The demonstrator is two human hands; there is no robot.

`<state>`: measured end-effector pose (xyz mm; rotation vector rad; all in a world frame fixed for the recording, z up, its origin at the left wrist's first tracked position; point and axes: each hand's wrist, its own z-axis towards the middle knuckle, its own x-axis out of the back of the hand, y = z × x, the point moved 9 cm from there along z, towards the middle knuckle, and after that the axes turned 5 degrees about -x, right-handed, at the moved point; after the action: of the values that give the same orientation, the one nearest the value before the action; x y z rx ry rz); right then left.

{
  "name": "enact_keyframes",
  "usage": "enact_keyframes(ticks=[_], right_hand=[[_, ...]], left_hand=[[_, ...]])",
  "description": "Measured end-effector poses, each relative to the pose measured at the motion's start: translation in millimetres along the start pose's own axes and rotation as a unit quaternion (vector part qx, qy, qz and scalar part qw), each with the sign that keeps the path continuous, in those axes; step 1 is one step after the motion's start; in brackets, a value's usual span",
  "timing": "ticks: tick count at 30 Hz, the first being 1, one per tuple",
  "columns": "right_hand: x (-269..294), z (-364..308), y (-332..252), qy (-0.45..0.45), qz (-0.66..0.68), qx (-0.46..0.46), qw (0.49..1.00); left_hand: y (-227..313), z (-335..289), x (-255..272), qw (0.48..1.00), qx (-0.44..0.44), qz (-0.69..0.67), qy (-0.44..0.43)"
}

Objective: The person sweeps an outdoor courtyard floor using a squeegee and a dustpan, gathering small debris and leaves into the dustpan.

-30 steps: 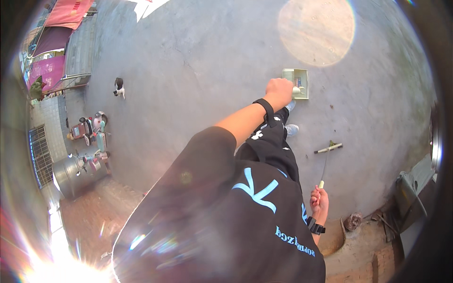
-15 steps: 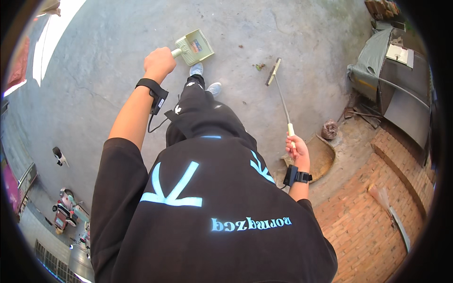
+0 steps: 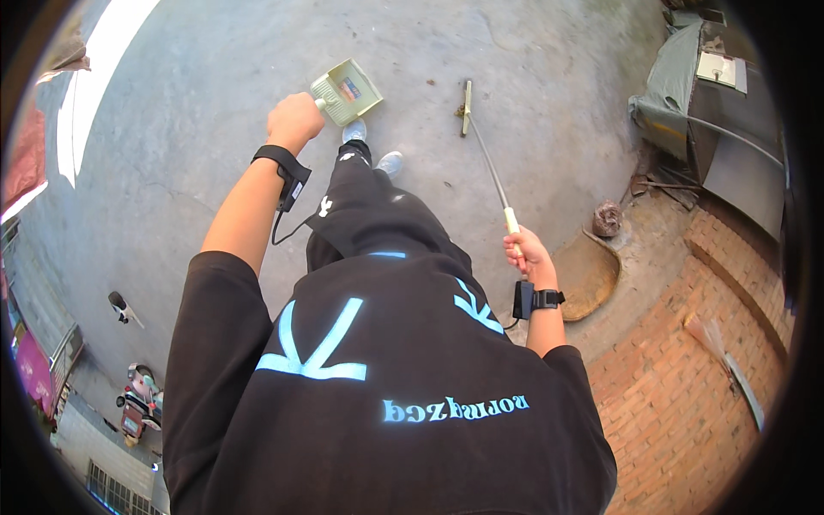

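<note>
My left hand (image 3: 294,120) is closed round the handle of a pale green dustpan (image 3: 348,92), whose open mouth faces up and to the right. My right hand (image 3: 528,251) grips the pale handle of a long-shafted broom (image 3: 489,163). Its narrow head (image 3: 466,108) stands over the concrete, to the right of the dustpan and apart from it. A little leafy debris (image 3: 460,111) shows at the left edge of the broom head; the rest is hidden. A small dark bit (image 3: 431,82) lies between the broom head and the dustpan.
My shoes (image 3: 389,163) are on grey concrete just below the dustpan. On the right are a woven scoop basket (image 3: 584,279), a filled bag (image 3: 608,219), a covered metal stand (image 3: 669,81) and a brick floor (image 3: 661,395) with another broom (image 3: 725,365). A scooter (image 3: 140,402) stands far left.
The broom head has swung left onto the leafy debris, nearer the dustpan, and my right hand has shifted slightly left and up. The dustpan has moved a little left and down.
</note>
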<state>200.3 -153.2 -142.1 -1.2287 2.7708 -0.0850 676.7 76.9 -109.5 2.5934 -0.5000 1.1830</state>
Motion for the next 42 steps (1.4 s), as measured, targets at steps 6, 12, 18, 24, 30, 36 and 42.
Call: enact_keyframes(ticks=[6,12,18,24,30,36,42], right_hand=[[15.1,-11.8,-38.0,0.166,-0.060,0.088,0.980],[-26.9,40.6,-38.6,0.203,-0.225,0.022,0.953],[-51.1,32.4,-14.6,0.109,-0.224,-0.004,0.968],[-6.3,-6.4,-8.4,0.086,-0.101,0.056,0.990],[-40.6,-27.2,-11.7,0.139,-0.067,0.071,0.985],[-111.0,29.3,-16.5,0.011,-0.139,-0.036,0.990],[-153.1,19.2,-46.2,-0.038,-0.129,0.022,0.991]], left_hand=[[-2.7,-6.4,6.1,1.000,0.002,0.007,0.006],[-0.5,-4.2,7.7,1.000,-0.002,-0.002,0.005],[0.6,-3.1,7.6,1.000,-0.004,-0.007,0.016],[-1.1,-4.8,11.3,1.000,-0.008,-0.009,0.027],[1.9,-5.5,12.0,1.000,-0.022,0.005,0.007],[5.4,-2.4,9.6,0.999,-0.026,0.013,0.026],[7.5,0.1,8.3,0.999,-0.036,-0.003,0.030]])
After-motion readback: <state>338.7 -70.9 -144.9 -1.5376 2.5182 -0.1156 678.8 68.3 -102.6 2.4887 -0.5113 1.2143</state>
